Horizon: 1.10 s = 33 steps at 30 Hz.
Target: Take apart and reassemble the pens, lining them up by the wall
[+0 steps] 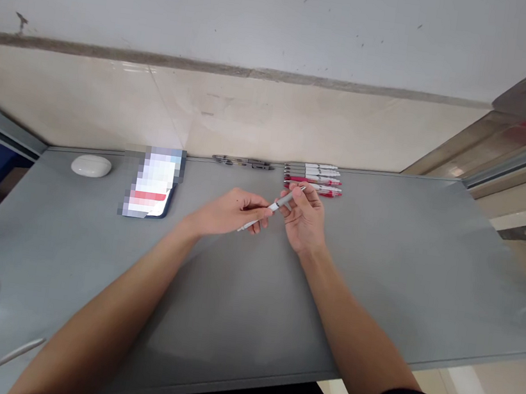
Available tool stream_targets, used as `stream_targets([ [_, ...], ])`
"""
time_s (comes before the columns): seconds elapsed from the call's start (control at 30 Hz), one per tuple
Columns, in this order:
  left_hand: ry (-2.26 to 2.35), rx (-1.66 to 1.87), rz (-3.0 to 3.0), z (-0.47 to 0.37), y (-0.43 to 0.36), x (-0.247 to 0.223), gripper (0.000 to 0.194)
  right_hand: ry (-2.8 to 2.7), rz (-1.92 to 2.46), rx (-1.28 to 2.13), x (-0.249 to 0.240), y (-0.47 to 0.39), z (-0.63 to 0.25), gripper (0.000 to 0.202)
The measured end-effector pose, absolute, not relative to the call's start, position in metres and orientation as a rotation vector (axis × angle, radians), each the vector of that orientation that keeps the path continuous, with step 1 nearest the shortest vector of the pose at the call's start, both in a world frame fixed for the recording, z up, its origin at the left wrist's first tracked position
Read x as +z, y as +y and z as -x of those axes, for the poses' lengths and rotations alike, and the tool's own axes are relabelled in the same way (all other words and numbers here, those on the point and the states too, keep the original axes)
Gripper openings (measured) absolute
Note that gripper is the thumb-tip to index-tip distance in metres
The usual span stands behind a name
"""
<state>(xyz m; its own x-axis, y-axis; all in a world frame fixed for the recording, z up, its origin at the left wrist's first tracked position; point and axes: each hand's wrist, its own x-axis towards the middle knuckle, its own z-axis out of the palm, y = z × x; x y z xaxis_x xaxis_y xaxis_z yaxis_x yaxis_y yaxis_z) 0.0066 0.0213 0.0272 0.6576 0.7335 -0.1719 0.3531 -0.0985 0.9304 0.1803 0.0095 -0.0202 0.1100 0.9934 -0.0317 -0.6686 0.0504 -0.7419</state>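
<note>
We hold the pen (pixel 286 199) aslant above the table (pixel 246 324), our left hand (pixel 229 212) pinching its white barrel, our right hand (pixel 308 222) gripping near its tip, presumably to steady both ends. Beyond, white and red pens (pixel 319 173) lie aligned, likely for tidiness; leftward lie dark pens (pixel 243 163), the phone (pixel 155 179) and a white oval object (pixel 91 166), apparently leaving us room.

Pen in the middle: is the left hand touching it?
Touching: the head view shows the left hand with its thumb lying across the pen.
</note>
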Motion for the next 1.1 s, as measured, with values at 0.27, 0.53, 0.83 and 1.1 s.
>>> stream_targets([
  [0.27, 0.792, 0.287, -1.522, -0.0028, 0.0208, 0.0335, 0.042, -0.647, 0.657, 1.453, -0.0207, 0.0082, -0.1861, 0.021],
  [0.53, 0.694, 0.217, -1.465, -0.002, 0.0189, 0.0368, 0.039, -0.71, 0.541, 1.513, -0.0194, 0.0047, -0.1879, 0.023],
  [0.83, 0.837, 0.385, -1.686, -0.0061, 0.0178, 0.0309, 0.031, -0.646, 0.671, 1.354, -0.0198, 0.0069, -0.1819, 0.021],
  [1.1, 0.761, 0.302, -1.576, -0.0005, 0.0207, 0.0339, 0.038, -0.668, 0.618, 1.46, -0.0214, 0.0053, -0.1845, 0.022],
])
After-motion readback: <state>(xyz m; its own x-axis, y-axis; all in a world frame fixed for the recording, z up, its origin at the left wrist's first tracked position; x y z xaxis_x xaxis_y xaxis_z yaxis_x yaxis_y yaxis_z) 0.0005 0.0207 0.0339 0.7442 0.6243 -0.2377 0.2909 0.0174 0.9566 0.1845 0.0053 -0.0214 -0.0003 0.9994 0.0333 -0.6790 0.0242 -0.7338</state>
